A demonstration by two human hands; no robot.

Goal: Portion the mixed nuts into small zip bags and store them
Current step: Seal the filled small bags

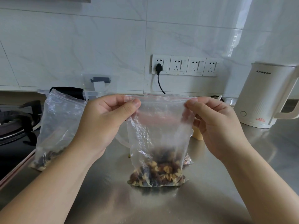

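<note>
Shiny steel counter (210,199) across the lower frame, white marble-look tiled wall (80,46) behind. Far left, black gas stove (14,125); beside it, a filled zip bag (55,126) standing upright with nuts at its bottom. Upper centre, row of wall sockets (187,66), one with a black plug (159,67). Far right, cream electric kettle (265,96).

Centre frame, clear zip bag (160,136) with red seal line, upright, base resting on the counter, mixed nuts (157,173) heaped in its bottom. Left hand (103,125) pinching the top left corner of the seal; right hand (218,125) pinching the top right corner, bag hanging stretched between both.
</note>
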